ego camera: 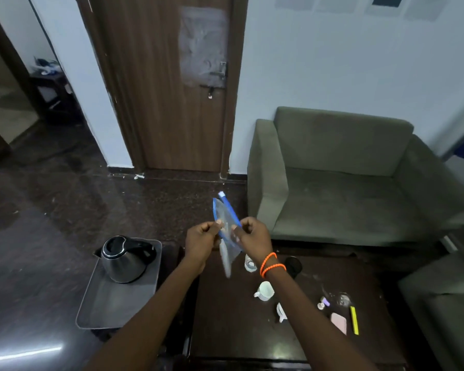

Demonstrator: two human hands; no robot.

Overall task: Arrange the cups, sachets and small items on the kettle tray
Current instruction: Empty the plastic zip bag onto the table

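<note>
Pouch (227,226) pinched between both hands.

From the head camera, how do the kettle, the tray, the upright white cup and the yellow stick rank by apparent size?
1. Tray, clearly largest.
2. Kettle, standing on the tray.
3. White cup and yellow stick: unsure. The stick looks longer but very thin; the cup looks bulkier. Both lie on the dark table.

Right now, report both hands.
Left hand: pinching one side of the clear zip pouch.
Right hand: pinching its other side.
</note>
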